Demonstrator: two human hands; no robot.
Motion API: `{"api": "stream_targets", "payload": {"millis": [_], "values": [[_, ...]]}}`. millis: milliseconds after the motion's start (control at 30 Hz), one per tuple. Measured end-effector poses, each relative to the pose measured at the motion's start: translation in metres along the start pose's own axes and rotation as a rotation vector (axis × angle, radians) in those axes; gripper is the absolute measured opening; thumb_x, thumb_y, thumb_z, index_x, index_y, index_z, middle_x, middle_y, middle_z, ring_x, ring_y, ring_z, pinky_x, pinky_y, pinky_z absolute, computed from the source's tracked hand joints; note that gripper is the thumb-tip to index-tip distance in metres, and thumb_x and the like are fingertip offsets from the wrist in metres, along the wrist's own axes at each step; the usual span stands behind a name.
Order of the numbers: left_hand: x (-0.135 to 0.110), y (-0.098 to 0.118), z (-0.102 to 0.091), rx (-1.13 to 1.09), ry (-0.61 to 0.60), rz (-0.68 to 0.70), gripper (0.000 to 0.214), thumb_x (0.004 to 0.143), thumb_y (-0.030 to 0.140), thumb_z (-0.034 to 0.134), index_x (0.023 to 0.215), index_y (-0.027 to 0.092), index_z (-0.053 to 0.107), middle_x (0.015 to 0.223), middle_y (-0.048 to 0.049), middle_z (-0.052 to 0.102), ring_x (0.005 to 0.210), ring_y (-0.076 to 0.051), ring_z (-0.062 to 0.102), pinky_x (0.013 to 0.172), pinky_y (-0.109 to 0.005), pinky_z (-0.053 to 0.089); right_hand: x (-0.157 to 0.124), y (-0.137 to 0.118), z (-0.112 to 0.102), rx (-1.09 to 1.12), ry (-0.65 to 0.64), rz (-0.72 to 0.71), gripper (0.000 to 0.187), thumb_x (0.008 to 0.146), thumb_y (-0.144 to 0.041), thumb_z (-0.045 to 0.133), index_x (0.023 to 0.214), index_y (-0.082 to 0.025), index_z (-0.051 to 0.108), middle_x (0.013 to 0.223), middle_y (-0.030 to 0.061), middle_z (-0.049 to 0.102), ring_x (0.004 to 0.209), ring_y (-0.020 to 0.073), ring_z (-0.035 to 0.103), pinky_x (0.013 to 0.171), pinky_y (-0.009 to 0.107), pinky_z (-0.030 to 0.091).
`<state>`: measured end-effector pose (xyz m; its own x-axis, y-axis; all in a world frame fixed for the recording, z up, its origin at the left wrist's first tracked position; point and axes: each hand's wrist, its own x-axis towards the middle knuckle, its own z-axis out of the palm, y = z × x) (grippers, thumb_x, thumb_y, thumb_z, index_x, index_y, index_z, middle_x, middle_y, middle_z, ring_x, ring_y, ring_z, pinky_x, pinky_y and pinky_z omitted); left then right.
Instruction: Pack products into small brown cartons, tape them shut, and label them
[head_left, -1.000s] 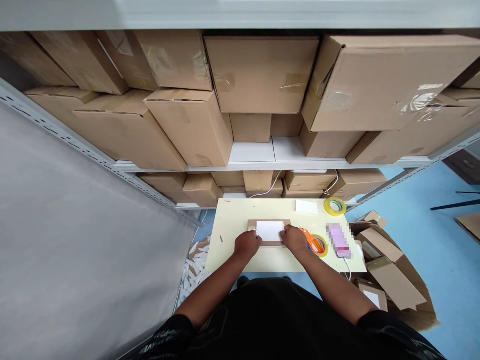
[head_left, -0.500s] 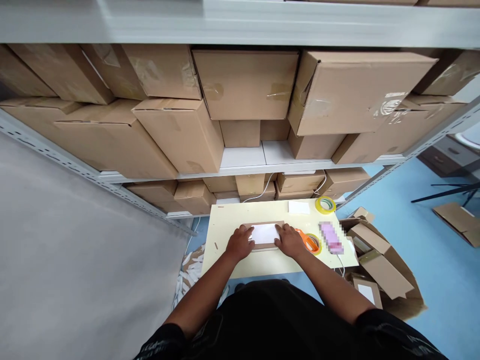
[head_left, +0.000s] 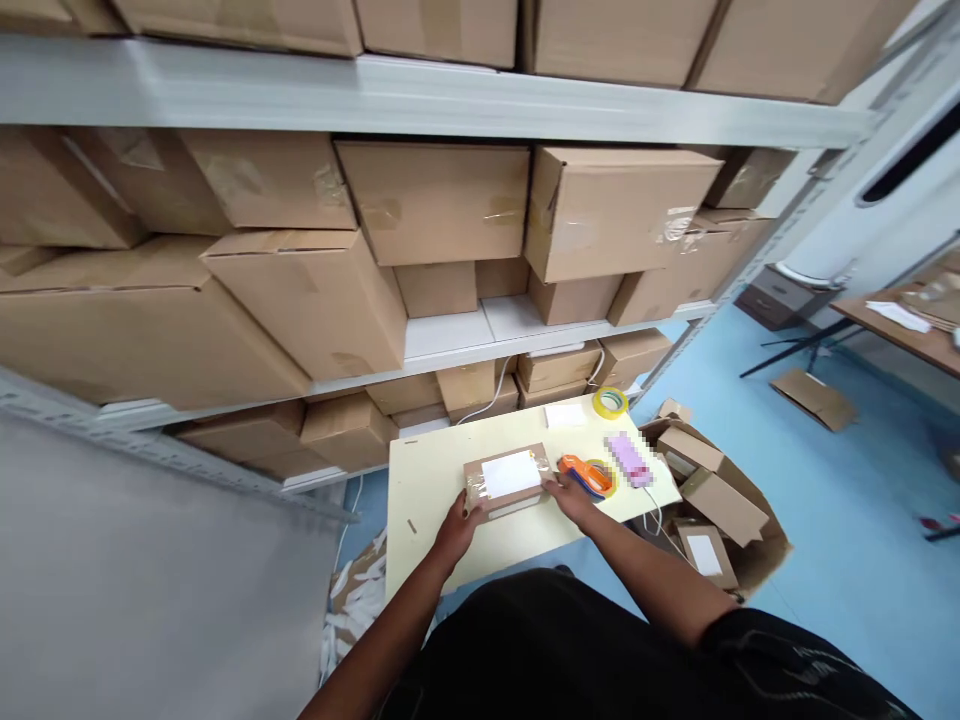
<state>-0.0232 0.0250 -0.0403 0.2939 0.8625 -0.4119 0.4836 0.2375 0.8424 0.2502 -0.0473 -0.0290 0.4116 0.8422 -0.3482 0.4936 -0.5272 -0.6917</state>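
Note:
A small cardboard box (head_left: 477, 478) with clear tape at its ends is over the pale yellow table (head_left: 427, 470). A white label (head_left: 511, 474) covers most of its top. My left hand (head_left: 456, 530) grips the box at its near left corner, and my right hand (head_left: 571, 500) grips the right end. Some fingertips are hidden behind the box. Just right of my right hand lies an orange tape dispenser (head_left: 583, 474) with a yellow tape roll (head_left: 613, 480) beside it.
Shelves of cardboard boxes (head_left: 450, 200) rise behind the table. Another tape roll (head_left: 610, 403), white paper (head_left: 565, 415) and a blurred pink object (head_left: 628, 458) are on the table. A large open carton (head_left: 765, 560) of boxes stands right; white scraps (head_left: 364, 600) lie on the left.
My hands moved from pressing on the label to holding the box by its near corners; the box is now turned slightly, with its front side showing. My view swung to the right.

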Motion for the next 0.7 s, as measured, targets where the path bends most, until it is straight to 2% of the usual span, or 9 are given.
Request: {"api": "stream_targets", "payload": {"millis": [67, 200, 333, 433, 567, 700], "values": [[0.001, -0.002, -0.002, -0.023, -0.063, 0.004, 0.056, 0.095, 0.04, 0.058, 0.148, 0.024, 0.05, 0.134, -0.0127, 0.071, 0.114, -0.027, 0.072, 0.099, -0.039, 0.054, -0.007, -0.003, 0.006, 0.159, -0.04, 0.008, 0.036, 0.097, -0.038, 0.058, 0.127, -0.022, 0.07, 0.119, 0.0088, 0.076, 0.108, 0.0249, 0.072, 0.095, 0.035, 0.052], [0.001, 0.008, -0.015, 0.12, -0.002, 0.06, 0.048, 0.093, 0.047, 0.058, 0.136, 0.024, 0.06, 0.123, -0.0091, 0.076, 0.112, -0.03, 0.073, 0.097, -0.039, 0.054, -0.017, -0.014, 0.006, 0.189, 0.01, 0.047, 0.032, 0.09, -0.041, 0.069, 0.117, -0.024, 0.074, 0.106, 0.0049, 0.078, 0.1, 0.0245, 0.073, 0.09, 0.034, 0.053], [-0.011, 0.034, -0.03, 0.17, 0.036, 0.153, 0.05, 0.092, 0.051, 0.058, 0.136, 0.027, 0.06, 0.122, -0.0063, 0.076, 0.108, -0.029, 0.074, 0.096, -0.037, 0.055, -0.038, -0.023, -0.003, 0.216, 0.084, -0.027, 0.031, 0.092, -0.048, 0.068, 0.113, -0.026, 0.073, 0.098, 0.0016, 0.076, 0.089, 0.0211, 0.071, 0.08, 0.029, 0.051], [-0.022, 0.062, -0.03, 0.192, 0.096, 0.164, 0.054, 0.092, 0.054, 0.058, 0.14, 0.029, 0.059, 0.126, -0.0053, 0.075, 0.112, -0.03, 0.072, 0.1, -0.04, 0.053, -0.054, -0.027, -0.017, 0.212, 0.149, -0.074, 0.033, 0.095, -0.051, 0.064, 0.114, -0.024, 0.072, 0.097, 0.003, 0.075, 0.084, 0.0205, 0.069, 0.074, 0.028, 0.05], [-0.03, 0.105, -0.006, 0.185, 0.183, 0.188, 0.059, 0.093, 0.057, 0.059, 0.146, 0.032, 0.057, 0.132, -0.0046, 0.072, 0.116, -0.03, 0.069, 0.104, -0.043, 0.05, -0.066, -0.026, -0.053, 0.217, 0.251, -0.125, 0.04, 0.097, -0.051, 0.063, 0.124, -0.022, 0.068, 0.107, 0.0065, 0.075, 0.09, 0.0214, 0.069, 0.079, 0.03, 0.05], [-0.039, 0.144, 0.041, 0.125, 0.215, 0.256, 0.061, 0.091, 0.056, 0.061, 0.148, 0.032, 0.057, 0.133, -0.0031, 0.072, 0.116, -0.029, 0.069, 0.106, -0.041, 0.051, -0.076, -0.007, -0.111, 0.239, 0.32, -0.156, 0.04, 0.098, -0.051, 0.061, 0.123, -0.021, 0.067, 0.112, 0.008, 0.074, 0.094, 0.0218, 0.068, 0.082, 0.03, 0.05]]}}
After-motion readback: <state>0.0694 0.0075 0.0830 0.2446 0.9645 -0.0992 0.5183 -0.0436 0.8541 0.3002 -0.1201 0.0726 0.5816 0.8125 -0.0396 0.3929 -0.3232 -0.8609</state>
